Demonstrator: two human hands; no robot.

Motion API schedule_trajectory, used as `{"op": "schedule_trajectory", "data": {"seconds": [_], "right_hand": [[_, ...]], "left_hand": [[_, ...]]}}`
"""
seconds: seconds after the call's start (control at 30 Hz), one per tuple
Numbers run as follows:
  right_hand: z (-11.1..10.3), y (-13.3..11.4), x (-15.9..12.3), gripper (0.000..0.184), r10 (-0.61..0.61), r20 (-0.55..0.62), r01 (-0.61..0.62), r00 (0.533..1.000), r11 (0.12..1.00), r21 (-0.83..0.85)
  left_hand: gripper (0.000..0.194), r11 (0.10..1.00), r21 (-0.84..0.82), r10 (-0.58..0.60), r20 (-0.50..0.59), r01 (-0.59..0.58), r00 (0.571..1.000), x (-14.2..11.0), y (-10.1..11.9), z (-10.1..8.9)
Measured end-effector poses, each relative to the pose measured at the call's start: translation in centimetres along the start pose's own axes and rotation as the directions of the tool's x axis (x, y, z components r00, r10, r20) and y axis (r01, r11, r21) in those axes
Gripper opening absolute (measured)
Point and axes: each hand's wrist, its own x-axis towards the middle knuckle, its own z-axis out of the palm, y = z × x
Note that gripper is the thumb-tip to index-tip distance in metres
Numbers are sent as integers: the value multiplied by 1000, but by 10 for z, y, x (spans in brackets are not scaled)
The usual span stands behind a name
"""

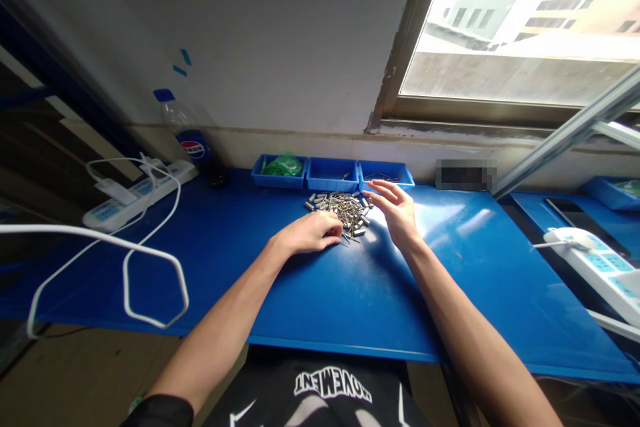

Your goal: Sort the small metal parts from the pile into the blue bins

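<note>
A heap of small metal parts [353, 208], silvery cylinders mixed with thin brass-coloured and steel pins, lies on the blue table. At the near left edge of the heap is my left hand [315, 232], its fingers curled down and thumb close to the fingertips; what they pinch, if anything, is hidden. A few thin pins lie just right of those fingertips. My right hand [397, 213] is raised at the heap's right side, fingers stretched and apart, holding nothing. Its fingertips overlap the front of the right blue bin [407, 179], which has a few thin dark pieces inside.
The middle blue bin [327, 180] holds a small piece; the left bin [263, 179] contains a green plastic bag [283, 164]. Behind on the left stand a cola bottle [194, 143] and a power strip [107, 215]. A white cable [183, 280] loops over the blue table [320, 307].
</note>
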Motion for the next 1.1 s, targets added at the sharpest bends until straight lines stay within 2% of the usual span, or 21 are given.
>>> {"op": "schedule_trajectory", "data": {"seconds": [0.1,0.2,0.27,0.37,0.43,0.5,0.6,0.77,0.87,0.93,1.0,1.1], "right_hand": [[-1,-1,0,36,27,-17,-27,999,999,-18],[-2,-2,1,33,57,-22,-58,998,998,-27],[-2,-2,1,32,79,4,-78,997,996,-34],[1,-6,-2,30,112,108,-107,988,993,-57],[4,-11,-6,31,146,201,-133,969,988,-77],[8,-15,-10,36,172,286,-153,943,984,-87],[11,-18,-14,38,183,361,-161,914,983,-90],[11,-15,-13,27,188,371,-162,909,982,-102],[9,-12,-10,25,171,330,-160,928,985,-62],[7,-10,-7,25,138,241,-136,961,990,-24],[4,-9,-3,24,80,129,-81,988,997,1],[-2,-7,1,31,-1,38,0,999,1000,12]], "left_hand": [[8,999,-47,-27,-35,25,999,-1,0,-2],[8,984,-166,-89,-173,60,981,0,2,-3],[6,967,-252,-131,-335,46,933,2,4,-4],[9,950,-313,-181,-541,2,822,6,6,-3],[12,946,-323,-196,-602,-11,774,7,6,-2],[12,946,-324,-199,-623,-18,757,7,5,-2],[10,949,-314,-187,-620,-23,762,7,4,0],[7,954,-297,-161,-586,-26,794,8,8,2],[7,977,-213,-132,-585,5,800,8,10,3],[6,993,-115,-89,-578,27,811,8,9,4],[5,999,-32,-22,-509,7,860,7,8,6],[11,998,20,71,-306,-68,949,6,7,10]]}}
